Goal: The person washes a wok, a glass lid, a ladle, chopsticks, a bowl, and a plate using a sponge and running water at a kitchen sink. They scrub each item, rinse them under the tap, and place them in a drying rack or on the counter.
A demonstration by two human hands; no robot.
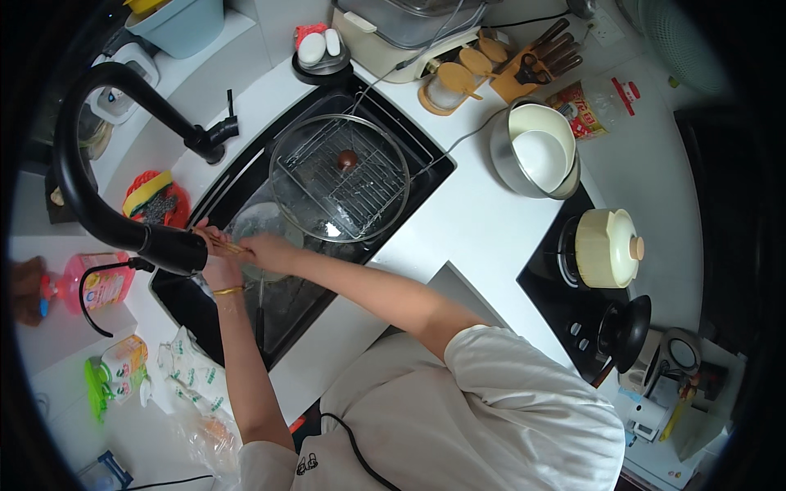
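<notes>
Over the black sink (291, 344), my left hand (220, 270) grips a bundle of thin wooden chopsticks (228, 245) under the black faucet (177, 248). The faucet head hides part of this hand. My right hand (269, 253) is closed around the other end of the chopsticks, its fingers close to the left ones. Beneath my hands lies a round, pale utensil (279, 222), too blurred to name; a black handle (260, 325) extends below it. A glass pot lid (347, 161) with a brown knob rests on a wire rack (307, 178) across the sink's far part.
A red holder (178, 205) with a sponge and steel scrubber sits beside the faucet. A pink soap bottle (107, 282) and a plastic bag (193, 374) are at left. Nested bowls (543, 153) and a knife block (519, 77) stand right, near a lidded pot (599, 248) on the stove.
</notes>
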